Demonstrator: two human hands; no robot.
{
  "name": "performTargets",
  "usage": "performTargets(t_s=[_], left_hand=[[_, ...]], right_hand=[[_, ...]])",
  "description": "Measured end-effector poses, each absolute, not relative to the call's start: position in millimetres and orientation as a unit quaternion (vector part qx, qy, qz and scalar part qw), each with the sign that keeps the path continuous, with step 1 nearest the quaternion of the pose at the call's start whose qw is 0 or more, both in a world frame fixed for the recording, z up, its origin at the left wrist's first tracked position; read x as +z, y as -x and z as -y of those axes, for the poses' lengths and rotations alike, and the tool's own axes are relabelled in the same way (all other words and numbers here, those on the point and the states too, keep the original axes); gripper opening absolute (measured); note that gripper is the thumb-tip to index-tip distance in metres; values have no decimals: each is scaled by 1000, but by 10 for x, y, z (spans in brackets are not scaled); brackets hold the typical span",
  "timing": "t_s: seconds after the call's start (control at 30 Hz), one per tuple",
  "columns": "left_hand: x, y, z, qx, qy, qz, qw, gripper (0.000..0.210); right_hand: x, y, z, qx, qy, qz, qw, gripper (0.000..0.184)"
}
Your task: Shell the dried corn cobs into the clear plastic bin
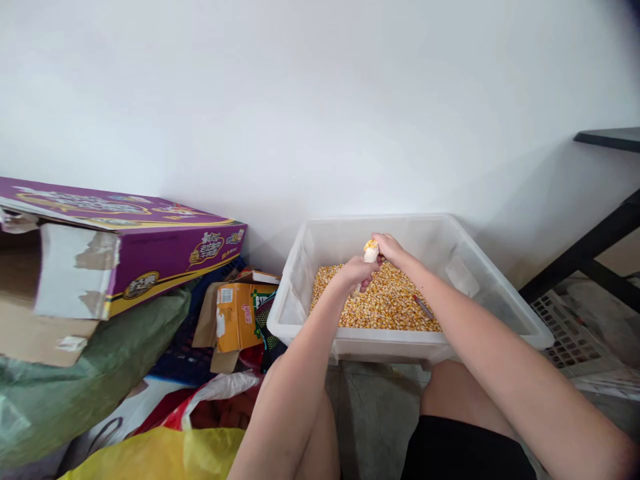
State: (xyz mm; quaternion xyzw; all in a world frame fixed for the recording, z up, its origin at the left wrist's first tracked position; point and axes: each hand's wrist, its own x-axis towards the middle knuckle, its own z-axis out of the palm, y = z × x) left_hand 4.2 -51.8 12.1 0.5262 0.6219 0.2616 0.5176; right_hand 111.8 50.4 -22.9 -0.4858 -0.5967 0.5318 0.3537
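Observation:
A pale corn cob (371,253) with a few yellow kernels left at its top is held over a clear plastic tub (400,343). My left hand (356,272) grips its lower part and my right hand (389,247) closes around its upper end. The tub holds a heap of loose yellow corn kernels (380,303). A thin red-tipped stick (423,307) lies on the kernels, to the right of my hands.
A purple printed carton (150,247) sits on cardboard boxes at left, above a green sack (75,373). An orange box (240,317), red and yellow bags (165,453) crowd the floor. A black table frame (590,250) and white crate (565,330) stand at right. A white wall is behind.

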Motion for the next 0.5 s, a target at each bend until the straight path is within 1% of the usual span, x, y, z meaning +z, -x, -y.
performTargets(t_s=[0.03,0.1,0.2,0.27,0.33,0.4,0.47,0.5], left_hand=[[105,-34,504,261,-539,-633,490,5],[69,-27,479,252,-585,-656,404,11],[38,-41,474,221,-646,-692,234,18],[40,-79,497,183,-640,-731,151,26],[55,-140,528,137,-626,-760,107,30],[71,-214,557,108,-632,-763,82,29],[80,-276,575,101,-644,-755,69,28],[80,-296,579,105,-647,-752,69,28]], right_hand=[[-232,-1118,-507,573,476,566,354,39],[-235,-1135,-518,630,462,514,353,35],[-213,-1176,-534,654,486,466,345,31],[-168,-1173,-533,657,513,426,352,35],[-105,-1128,-515,668,529,385,354,45],[-49,-1050,-486,681,538,360,343,53],[-26,-971,-464,662,557,359,351,55],[-31,-943,-460,636,568,370,370,53]])
